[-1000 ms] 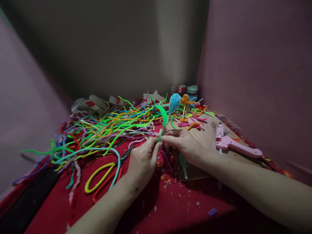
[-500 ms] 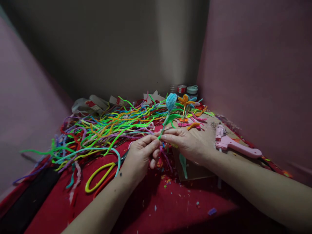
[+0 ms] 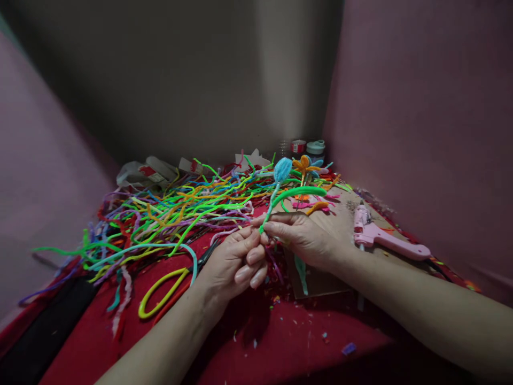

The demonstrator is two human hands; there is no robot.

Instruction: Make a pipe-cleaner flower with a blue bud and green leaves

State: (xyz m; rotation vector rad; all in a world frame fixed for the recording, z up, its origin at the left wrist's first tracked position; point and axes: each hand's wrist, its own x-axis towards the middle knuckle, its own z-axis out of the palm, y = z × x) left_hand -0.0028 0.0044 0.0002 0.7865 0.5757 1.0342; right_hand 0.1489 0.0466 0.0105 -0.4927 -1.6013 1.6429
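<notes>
Blue-budded green chenille flower stem [image 3: 269, 208]: base pinched by left hand [image 3: 236, 262] and right hand [image 3: 306, 235], both closed on it, equally near; long axis toward 1 o'clock, bud at far end.

head-worn view, forward and down, close — cluttered tabletop [image 3: 304, 342]

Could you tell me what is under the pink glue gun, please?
The glue gun lies on brown cardboard; the right hand, pinching a flower stem, hides part of it.
</notes>
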